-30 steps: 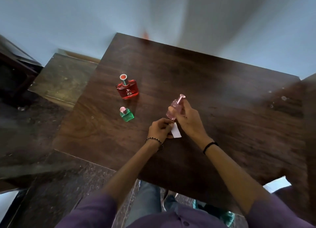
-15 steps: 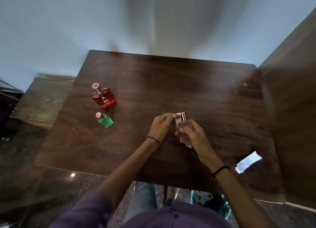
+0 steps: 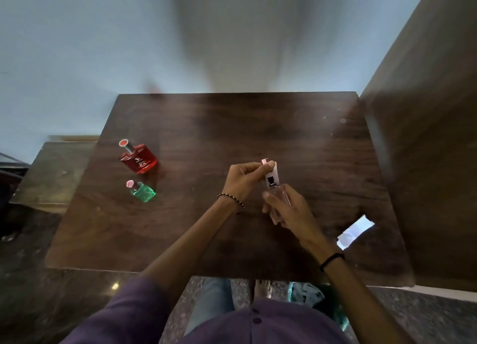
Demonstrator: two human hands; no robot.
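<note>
Above the dark wooden table [image 3: 206,126], our right hand [image 3: 291,214] is curling its fingers round the small pale-pink glass perfume bottle [image 3: 281,197]. Our left hand [image 3: 242,181] is pinching the white black-printed paper label [image 3: 271,179], which hung below a second ago, up against the bottle's neck. We are probably starting to stick it on.

The red glass bottle [image 3: 139,160] and green glass bottle [image 3: 143,192] are standing well apart on the left. A white paper scrap [image 3: 355,231] is overhanging the table's right edge, so the widest room for moving is lying ahead.
</note>
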